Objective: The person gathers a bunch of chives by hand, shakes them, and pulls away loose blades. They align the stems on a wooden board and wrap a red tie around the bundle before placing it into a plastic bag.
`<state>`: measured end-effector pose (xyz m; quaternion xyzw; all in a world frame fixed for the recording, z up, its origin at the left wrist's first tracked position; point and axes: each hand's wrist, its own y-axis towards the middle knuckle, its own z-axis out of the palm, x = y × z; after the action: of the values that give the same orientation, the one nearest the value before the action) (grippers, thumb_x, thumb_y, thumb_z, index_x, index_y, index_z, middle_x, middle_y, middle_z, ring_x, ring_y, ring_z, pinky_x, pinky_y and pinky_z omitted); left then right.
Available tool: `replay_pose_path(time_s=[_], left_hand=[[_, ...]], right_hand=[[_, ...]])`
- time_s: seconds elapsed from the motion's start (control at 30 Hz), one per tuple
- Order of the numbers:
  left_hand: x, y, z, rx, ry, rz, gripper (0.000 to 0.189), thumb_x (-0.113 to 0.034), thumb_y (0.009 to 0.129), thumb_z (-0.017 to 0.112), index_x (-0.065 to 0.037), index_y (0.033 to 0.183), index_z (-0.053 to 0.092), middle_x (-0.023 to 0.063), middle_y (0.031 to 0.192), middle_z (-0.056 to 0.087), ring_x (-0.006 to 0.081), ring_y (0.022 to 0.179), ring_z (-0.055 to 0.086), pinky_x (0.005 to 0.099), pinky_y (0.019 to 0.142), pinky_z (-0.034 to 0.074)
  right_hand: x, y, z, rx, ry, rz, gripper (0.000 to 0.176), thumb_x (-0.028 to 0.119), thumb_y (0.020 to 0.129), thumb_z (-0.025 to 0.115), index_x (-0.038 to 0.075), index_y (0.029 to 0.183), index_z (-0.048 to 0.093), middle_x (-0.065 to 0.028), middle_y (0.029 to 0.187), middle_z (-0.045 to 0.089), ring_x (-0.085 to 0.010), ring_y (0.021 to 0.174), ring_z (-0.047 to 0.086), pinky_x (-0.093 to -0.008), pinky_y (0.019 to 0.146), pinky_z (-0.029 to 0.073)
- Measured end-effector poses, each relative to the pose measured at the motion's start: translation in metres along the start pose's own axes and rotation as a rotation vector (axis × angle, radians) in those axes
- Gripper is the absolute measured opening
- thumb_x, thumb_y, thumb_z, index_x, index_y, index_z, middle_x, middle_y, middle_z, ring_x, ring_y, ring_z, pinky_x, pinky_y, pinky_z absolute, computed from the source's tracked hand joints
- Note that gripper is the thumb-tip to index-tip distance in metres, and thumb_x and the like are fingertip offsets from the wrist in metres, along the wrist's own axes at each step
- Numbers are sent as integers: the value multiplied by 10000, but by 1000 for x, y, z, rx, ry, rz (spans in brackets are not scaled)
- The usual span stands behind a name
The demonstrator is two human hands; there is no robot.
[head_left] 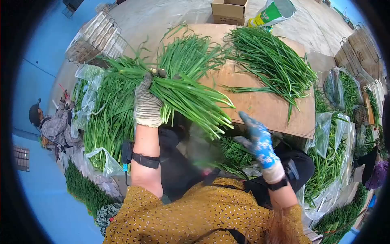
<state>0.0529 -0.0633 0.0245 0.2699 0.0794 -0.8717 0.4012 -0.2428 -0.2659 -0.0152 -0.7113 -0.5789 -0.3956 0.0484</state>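
Head view: a wooden board (pixel 280 118) lies before me, bearing a left pile of greens (pixel 189 55) and a right pile of greens (pixel 272 61), with bare wood between them. Beyond its far edge stand a cardboard box (pixel 228 19) and a green-and-yellow bag (pixel 273 14). Stacked crates (pixel 97 38) rise at the far left, and more crates (pixel 357 55) at the far right. Plastic-wrapped greens (pixel 107 122) flank me on the left, near a co-worker (pixel 57 128); other wrapped greens (pixel 330 152) lie to my right. The held bunch (pixel 191 99) hides part of the left pile and the board's near-left edge.

My left hand (pixel 148 101), in a striped glove, is closed around that bunch, its pale stalk ends pointing right. My right hand (pixel 261 142), in a blue flowered glove, holds nothing, fingers straight and thumb apart, near those ends.
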Motion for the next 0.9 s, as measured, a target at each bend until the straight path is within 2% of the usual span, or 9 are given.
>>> replay_pose_path(time_s=[0.1,0.13,0.23,0.3,0.43,0.53,0.6,0.7,0.9], left_hand=[[6,2,5,-34,-25,-9,171,-211,866,640,-75,969,648,91,995,656,219,967,616,540,1026,372],[8,-1,9,-47,-43,-6,172,-215,867,640,-75,967,648,94,992,656,219,962,618,538,1019,381],[0,-9,11,-63,27,33,188,-229,865,644,-68,963,644,102,985,655,225,947,619,486,974,437],[-4,-10,5,-52,17,59,197,-231,862,648,-62,964,640,103,983,655,230,941,618,455,955,458],[-20,-9,-9,-51,-19,138,196,-217,857,655,-51,962,645,96,984,656,215,937,618,409,933,480],[-21,-9,-12,-30,-38,117,184,-201,855,658,-48,955,645,88,987,653,204,961,615,408,940,477],[-11,-8,-9,-19,-59,95,174,-201,853,660,-55,948,646,82,986,652,199,967,615,432,947,471],[6,-6,-5,-22,-22,43,167,-204,852,662,-64,941,645,77,967,650,195,962,617,448,965,456],[22,-17,33,71,49,-39,139,-228,861,649,-107,929,644,-10,927,641,145,941,616,629,1009,351]], right_hand=[[-6,9,41,93,-7,-17,464,201,723,722,31,1133,587,-178,882,621,-381,819,584,-449,716,469],[-21,-3,63,246,-30,114,318,233,743,705,29,967,609,-186,788,602,-392,758,577,-459,659,463],[3,-11,54,27,166,60,184,237,791,650,58,797,609,-183,722,581,-397,713,566,-470,609,450],[-4,-31,39,207,35,128,146,225,813,612,81,790,619,-171,740,598,-382,733,581,-460,614,457],[-113,-148,46,1062,-660,324,113,149,780,578,169,833,676,-88,786,656,-289,718,629,-403,616,483],[-102,-145,22,881,-679,165,121,171,790,590,180,871,679,-66,825,666,-235,738,637,-377,632,490],[-44,-75,5,305,-246,142,291,159,778,681,106,1063,654,-123,881,662,-291,842,640,-380,715,499],[15,-4,7,-135,166,151,354,164,750,716,87,1088,645,-135,924,665,-321,829,631,-378,733,495],[31,24,32,-228,248,229,142,116,776,697,57,904,681,-141,718,639,-299,645,635,-340,593,497]])
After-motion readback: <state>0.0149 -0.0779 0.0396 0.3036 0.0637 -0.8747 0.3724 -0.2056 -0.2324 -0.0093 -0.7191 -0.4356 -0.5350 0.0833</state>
